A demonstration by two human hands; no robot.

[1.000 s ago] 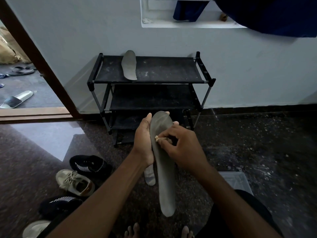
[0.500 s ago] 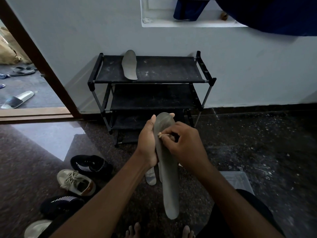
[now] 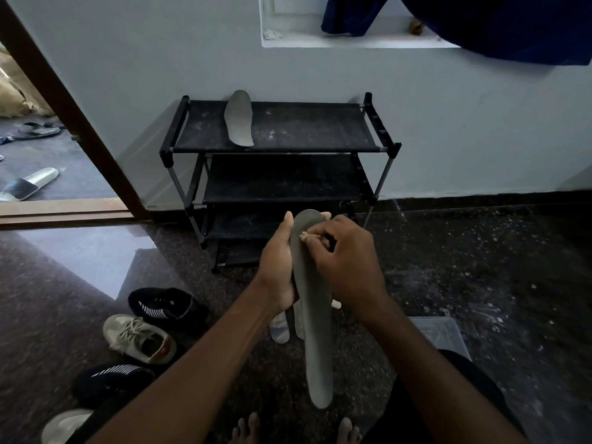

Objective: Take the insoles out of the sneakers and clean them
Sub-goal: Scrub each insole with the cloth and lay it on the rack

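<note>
Insole [image 3: 315, 347]: upright before me, toe end up, heel toward my feet.
Left hand [image 3: 277, 267]: grips its upper part from 9 o'clock.
Right hand [image 3: 349, 267]: at 3 o'clock, pinching a small pale thing [image 3: 302, 236] against the toe end.
Second insole [image 3: 238, 118]: 12 o'clock, flat on the shoe rack [image 3: 304, 126], top shelf.
Sneakers [image 3: 166, 307]: 8 o'clock, on the floor.

Far side: a pale grey-blue plastered wall [image 3: 128, 75] with a white-silled niche [image 3: 352, 43] set high, dark blue cloth [image 3: 512, 27] hanging at its right. A black multi-tier shoe rack [image 3: 320, 126] stands against the wall base. The floor [image 3: 480, 267] is dark speckled polished stone. At left, a brown door frame [image 3: 64, 100] and wooden threshold [image 3: 64, 213] admit daylight, which is reflected as a pale patch [image 3: 86, 251] on the floor.
</note>
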